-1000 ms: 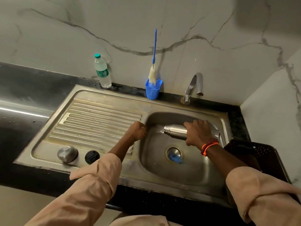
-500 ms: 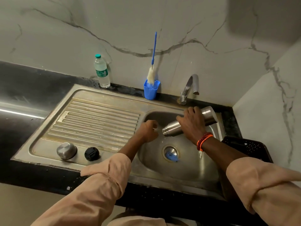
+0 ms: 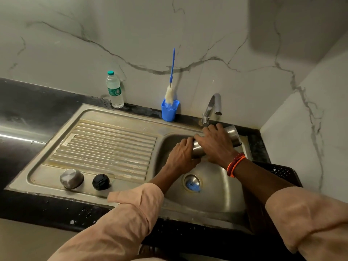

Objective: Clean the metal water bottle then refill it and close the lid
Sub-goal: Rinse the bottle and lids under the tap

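Bottle (image 3: 232, 135) lies tilted over the sink (image 3: 216, 200) basin, base up toward the tap (image 3: 211, 108), mouth down-left. Right hand (image 3: 216, 146) wraps its middle; left hand (image 3: 181, 155) holds the mouth end, nearer the opening.

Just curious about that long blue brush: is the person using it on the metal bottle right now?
No, the blue brush stands untouched in the blue cup by the wall.

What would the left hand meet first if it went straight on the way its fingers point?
The left hand already touches the metal bottle at its neck end, so the bottle stops it at once. Beyond lie the right hand and the sink wall; depth is unclear.
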